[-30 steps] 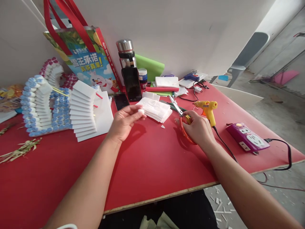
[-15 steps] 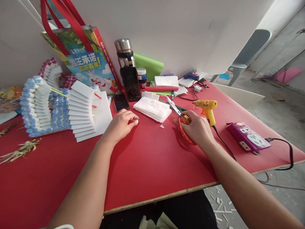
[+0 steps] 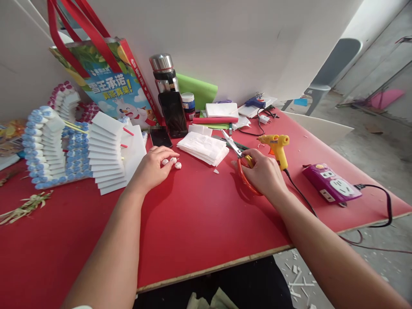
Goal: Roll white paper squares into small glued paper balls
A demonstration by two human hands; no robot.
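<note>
My left hand (image 3: 153, 168) rests low over the red tabletop, its fingers stretched out and apart from the thumb. Beside the fingertips lie small white rolled paper pieces (image 3: 178, 165), three of them showing. In my right hand (image 3: 264, 174) are scissors (image 3: 232, 142) with orange handles, blades a little parted and pointing away from me. A stack of folded white tissue paper (image 3: 203, 148) lies between the hands, with a small white scrap (image 3: 216, 171) in front of it.
A yellow glue gun (image 3: 277, 148) and a purple power strip (image 3: 331, 183) with cords lie to the right. Paper models with blue rolls (image 3: 79, 150) and fanned white cards (image 3: 107, 156) stand left. Behind are a phone (image 3: 174, 113), a steel flask (image 3: 161, 64) and a bag (image 3: 109, 88).
My left fingers have opened and let go of a small white paper roll, and more rolls now show beside them. My right hand still holds the scissors. The view has shifted slightly.
</note>
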